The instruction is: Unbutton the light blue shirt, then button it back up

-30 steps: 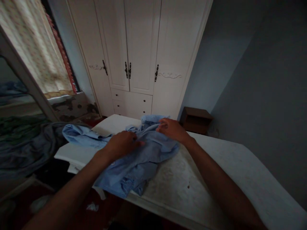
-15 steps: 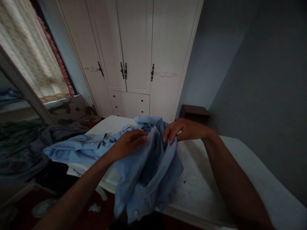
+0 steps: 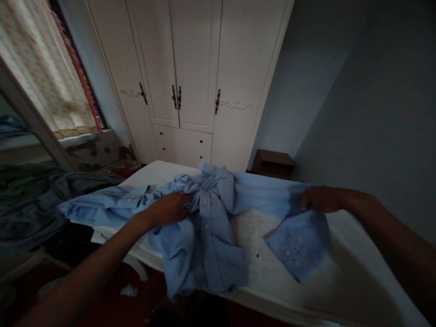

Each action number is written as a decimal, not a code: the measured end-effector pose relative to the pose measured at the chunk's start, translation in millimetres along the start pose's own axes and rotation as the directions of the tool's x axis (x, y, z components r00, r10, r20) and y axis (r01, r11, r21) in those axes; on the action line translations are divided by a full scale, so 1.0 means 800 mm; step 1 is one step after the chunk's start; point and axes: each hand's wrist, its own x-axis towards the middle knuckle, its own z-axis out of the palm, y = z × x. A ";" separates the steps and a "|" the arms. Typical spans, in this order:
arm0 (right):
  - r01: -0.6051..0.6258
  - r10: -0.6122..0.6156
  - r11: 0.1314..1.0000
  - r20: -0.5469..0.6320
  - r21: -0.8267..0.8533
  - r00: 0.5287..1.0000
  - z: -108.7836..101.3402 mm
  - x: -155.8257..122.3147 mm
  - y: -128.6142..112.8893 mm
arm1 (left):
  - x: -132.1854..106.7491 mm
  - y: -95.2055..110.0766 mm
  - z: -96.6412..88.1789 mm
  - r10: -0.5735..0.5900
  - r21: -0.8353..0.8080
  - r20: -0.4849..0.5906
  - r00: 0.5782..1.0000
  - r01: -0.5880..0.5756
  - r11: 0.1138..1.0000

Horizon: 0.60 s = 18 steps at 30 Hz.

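Observation:
A crumpled light blue button-up shirt [image 3: 218,231] lies on the white tabletop [image 3: 259,277], its lower part hanging over the front edge. My left hand [image 3: 172,208] grips the bunched cloth near its middle; the fingertips are partly hidden in the folds. Off to the right, my right hand [image 3: 316,200] is closed on one sleeve [image 3: 265,193] and holds it stretched out sideways. The buttoned cuff [image 3: 299,250] hangs down below that hand. On the left, another part of the blue cloth [image 3: 109,204] lies spread with a button showing.
A white wardrobe [image 3: 194,68] stands behind the table, with a small brown cabinet [image 3: 274,163] to its right. Dark clothes [image 3: 68,195] are heaped at the left. A scrap of white [image 3: 129,290] lies on the red floor.
My right hand has moved to the right, drawing the sleeve out from the bunched shirt. The shirt front has dropped flatter on the table, and my left hand has shifted slightly left and down.

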 end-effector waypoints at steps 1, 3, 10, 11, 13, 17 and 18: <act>0.011 -0.011 1.000 0.023 0.025 1.000 0.001 0.000 -0.002 | -0.001 -0.003 -0.005 0.047 -0.035 0.014 0.999 -0.046 0.998; 0.103 -0.119 0.982 0.091 0.160 0.989 0.005 0.004 -0.024 | 0.000 -0.003 -0.015 0.122 -0.122 -0.025 0.992 -0.124 0.985; 0.399 -0.332 0.794 -0.222 0.459 0.917 0.063 0.070 -0.165 | 0.071 0.011 0.000 0.013 -0.375 -0.232 0.973 -0.101 0.921; 0.359 -0.293 0.781 -0.208 0.512 0.933 0.074 0.084 -0.181 | 0.084 0.009 0.010 -0.026 -0.477 -0.220 0.975 -0.084 0.875; 0.250 -0.194 0.763 -0.158 0.596 0.968 0.093 0.113 -0.205 | 0.105 0.004 0.030 -0.123 -0.684 -0.187 0.975 -0.040 0.728; 0.113 -0.073 0.828 -0.095 0.549 0.993 0.116 0.156 -0.222 | 0.119 -0.004 0.054 -0.173 -0.892 -0.144 0.974 -0.052 0.449; 0.088 -0.065 0.832 -0.063 0.548 0.996 0.119 0.163 -0.221 | 0.119 -0.005 0.056 -0.187 -0.899 -0.148 0.971 -0.053 0.435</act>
